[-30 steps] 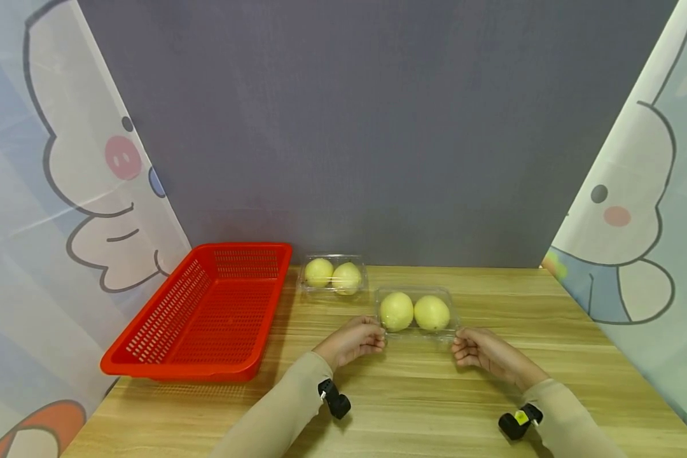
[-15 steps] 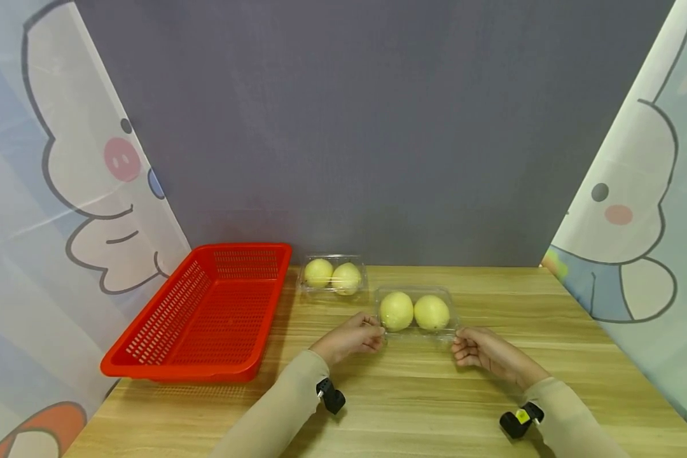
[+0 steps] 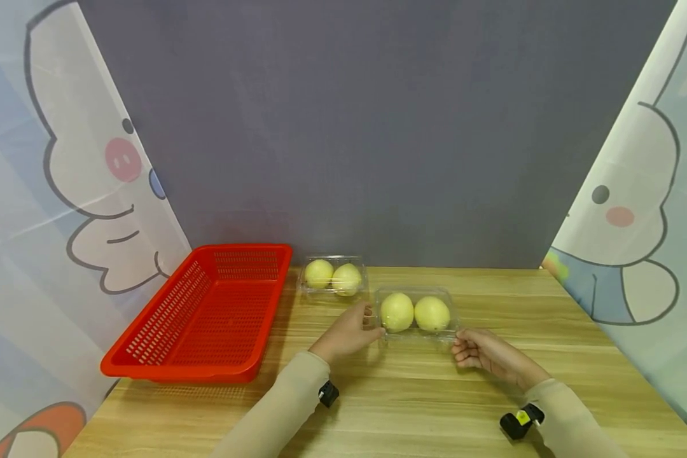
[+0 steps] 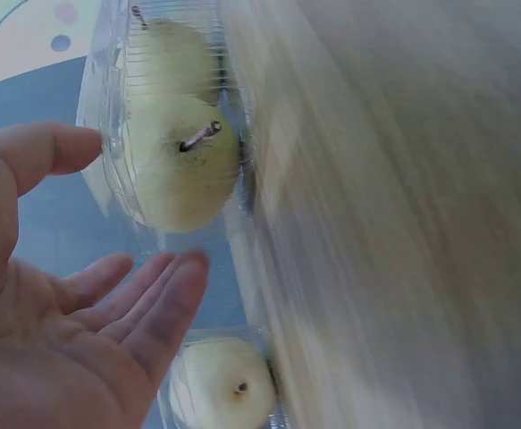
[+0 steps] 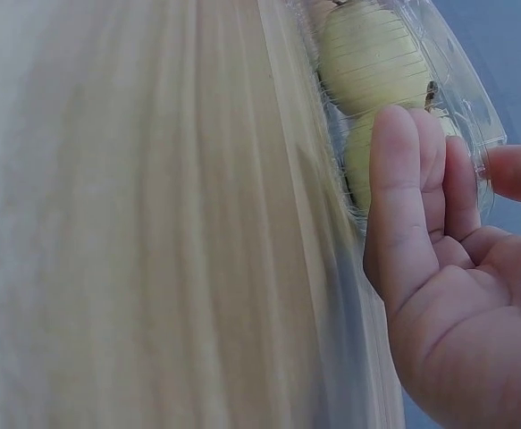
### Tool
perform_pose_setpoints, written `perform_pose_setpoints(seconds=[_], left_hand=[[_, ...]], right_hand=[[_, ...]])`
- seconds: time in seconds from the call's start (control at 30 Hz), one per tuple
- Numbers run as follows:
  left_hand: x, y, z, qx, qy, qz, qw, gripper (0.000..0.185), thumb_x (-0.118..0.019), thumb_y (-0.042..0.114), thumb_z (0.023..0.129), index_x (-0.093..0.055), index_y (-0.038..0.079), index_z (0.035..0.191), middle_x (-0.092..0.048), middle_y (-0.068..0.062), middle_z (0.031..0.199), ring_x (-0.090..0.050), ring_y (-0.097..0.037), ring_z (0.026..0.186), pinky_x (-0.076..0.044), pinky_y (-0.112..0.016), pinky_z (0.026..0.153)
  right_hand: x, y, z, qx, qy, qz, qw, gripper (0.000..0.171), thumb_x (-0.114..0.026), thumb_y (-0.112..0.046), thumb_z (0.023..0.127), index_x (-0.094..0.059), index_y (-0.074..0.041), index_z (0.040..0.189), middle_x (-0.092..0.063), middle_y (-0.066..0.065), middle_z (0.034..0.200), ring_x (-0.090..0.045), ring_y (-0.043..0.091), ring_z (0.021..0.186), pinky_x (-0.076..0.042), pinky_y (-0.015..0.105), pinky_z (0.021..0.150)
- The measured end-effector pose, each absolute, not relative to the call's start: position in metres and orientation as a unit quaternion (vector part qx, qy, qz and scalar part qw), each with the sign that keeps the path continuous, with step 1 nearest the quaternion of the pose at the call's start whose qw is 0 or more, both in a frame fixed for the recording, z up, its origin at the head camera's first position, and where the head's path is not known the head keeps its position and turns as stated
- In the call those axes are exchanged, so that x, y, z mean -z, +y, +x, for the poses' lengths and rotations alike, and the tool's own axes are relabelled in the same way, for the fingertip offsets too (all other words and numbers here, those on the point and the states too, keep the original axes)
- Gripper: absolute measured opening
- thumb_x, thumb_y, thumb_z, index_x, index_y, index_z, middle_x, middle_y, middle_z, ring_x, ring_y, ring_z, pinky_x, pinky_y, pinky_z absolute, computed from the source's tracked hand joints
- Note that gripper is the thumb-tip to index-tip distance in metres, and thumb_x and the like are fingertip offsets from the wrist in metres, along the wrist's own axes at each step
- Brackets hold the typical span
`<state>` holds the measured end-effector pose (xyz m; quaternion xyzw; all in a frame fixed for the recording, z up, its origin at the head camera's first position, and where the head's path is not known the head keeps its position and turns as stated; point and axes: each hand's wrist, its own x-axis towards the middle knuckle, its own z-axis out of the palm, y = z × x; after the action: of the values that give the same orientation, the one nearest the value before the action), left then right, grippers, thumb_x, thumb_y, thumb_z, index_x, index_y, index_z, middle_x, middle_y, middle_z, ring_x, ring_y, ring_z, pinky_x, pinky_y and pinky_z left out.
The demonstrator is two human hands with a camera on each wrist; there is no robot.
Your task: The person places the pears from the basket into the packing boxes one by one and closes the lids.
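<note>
Here, a clear box (image 3: 416, 313) with two pears sits mid-table between both hands. The left hand (image 3: 349, 333) is spread beside it. The right hand (image 3: 483, 351) pinches its edge. The red basket (image 3: 166, 356) is left.

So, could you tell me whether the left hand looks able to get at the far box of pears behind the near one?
Probably yes. The left hand is open beside the near box, and the far box sits just beyond its fingers, lid shut, with bare table between and nothing blocking the way.
</note>
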<state>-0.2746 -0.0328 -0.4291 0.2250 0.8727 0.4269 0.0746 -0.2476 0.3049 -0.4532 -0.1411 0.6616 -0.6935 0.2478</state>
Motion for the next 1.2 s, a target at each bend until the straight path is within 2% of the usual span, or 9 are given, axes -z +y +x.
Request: perform_pose_setpoints(seconds=[0.17, 0.3, 0.53, 0.93, 1.1, 1.2], left_hand=[[0.426, -0.025, -0.275, -0.376, 0.889, 0.260, 0.015, 0.077, -0.069, 0.028, 0.093, -0.032, 0.001, 0.154, -0.037, -0.018, 0.152, -0.044, -0.037, 0.134, -0.042, -0.054, 0.105], [0.425, -0.015, -0.274, -0.374, 0.885, 0.278, -0.002, 0.076, -0.070, 0.029, 0.091, -0.035, 0.007, 0.154, -0.035, -0.016, 0.153, -0.048, -0.034, 0.131, -0.045, -0.053, 0.102], [0.428, 0.002, -0.275, -0.348, 0.896, 0.275, -0.028, 0.079, -0.073, 0.038, 0.092, -0.038, -0.001, 0.152, -0.033, -0.021, 0.154, -0.051, -0.034, 0.128, -0.047, -0.044, 0.102], [0.427, 0.008, -0.274, -0.313, 0.910, 0.267, -0.044, 0.081, -0.078, 0.036, 0.089, -0.041, -0.003, 0.149, -0.036, -0.019, 0.152, -0.049, -0.035, 0.131, -0.045, -0.042, 0.105], [0.425, 0.008, -0.273, -0.309, 0.912, 0.266, -0.041, 0.081, -0.078, 0.035, 0.089, -0.041, -0.003, 0.149, -0.036, -0.020, 0.152, -0.048, -0.035, 0.132, -0.044, -0.042, 0.106], [0.424, 0.008, -0.272, -0.305, 0.913, 0.268, -0.040, 0.081, -0.078, 0.035, 0.089, -0.041, -0.004, 0.149, -0.036, -0.020, 0.152, -0.047, -0.035, 0.134, -0.044, -0.042, 0.106]], right_hand=[[0.453, 0.304, -0.247, 0.698, 0.653, -0.144, 0.256, 0.029, -0.039, -0.017, 0.108, -0.061, 0.002, 0.105, -0.064, 0.007, 0.097, -0.065, 0.013, 0.086, -0.057, 0.028, 0.082], [0.452, 0.304, -0.246, 0.699, 0.654, -0.145, 0.253, 0.029, -0.039, -0.018, 0.109, -0.061, 0.002, 0.106, -0.063, 0.007, 0.098, -0.065, 0.013, 0.087, -0.057, 0.029, 0.082], [0.452, 0.303, -0.245, 0.699, 0.655, -0.140, 0.250, 0.028, -0.039, -0.018, 0.109, -0.060, 0.001, 0.107, -0.063, 0.007, 0.099, -0.065, 0.014, 0.087, -0.057, 0.029, 0.082], [0.451, 0.303, -0.245, 0.695, 0.661, -0.135, 0.249, 0.029, -0.039, -0.018, 0.108, -0.059, 0.003, 0.108, -0.063, 0.008, 0.100, -0.065, 0.014, 0.087, -0.057, 0.029, 0.083], [0.449, 0.301, -0.244, 0.675, 0.693, -0.118, 0.224, 0.027, -0.042, -0.019, 0.107, -0.057, 0.003, 0.108, -0.061, 0.009, 0.099, -0.063, 0.015, 0.086, -0.057, 0.029, 0.081], [0.447, 0.301, -0.241, 0.650, 0.724, -0.118, 0.200, 0.030, -0.043, -0.020, 0.107, -0.049, 0.008, 0.115, -0.057, 0.012, 0.101, -0.061, 0.017, 0.088, -0.057, 0.031, 0.080]])
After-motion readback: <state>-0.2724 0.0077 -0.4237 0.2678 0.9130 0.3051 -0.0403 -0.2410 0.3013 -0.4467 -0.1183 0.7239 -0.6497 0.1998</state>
